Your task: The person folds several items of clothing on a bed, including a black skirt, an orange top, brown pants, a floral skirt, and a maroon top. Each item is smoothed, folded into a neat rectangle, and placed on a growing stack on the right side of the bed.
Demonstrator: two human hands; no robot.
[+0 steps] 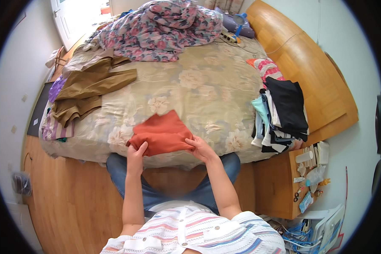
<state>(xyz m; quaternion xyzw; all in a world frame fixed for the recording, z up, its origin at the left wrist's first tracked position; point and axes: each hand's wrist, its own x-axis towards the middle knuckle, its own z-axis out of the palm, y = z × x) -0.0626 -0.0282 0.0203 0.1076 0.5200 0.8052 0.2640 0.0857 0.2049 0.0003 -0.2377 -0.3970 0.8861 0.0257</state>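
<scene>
A rust-red cloth garment, partly folded, spans both hands at the near edge of the bed. My left hand grips its near left corner, thumb on top. At its right end, my right hand pinches the cloth between thumb and fingers. The far part of the cloth rises to an uneven point above the floral bedspread. Brown trousers or a similar brown garment lie loosely on the left of the bed. A stack of folded clothes, topped by a black garment, is at the right.
A crumpled floral quilt lies at the far side, near a blue desk lamp. The wooden headboard borders the right. A bedside cabinet holds small items, including scissors. Striped cloth hangs at the left edge.
</scene>
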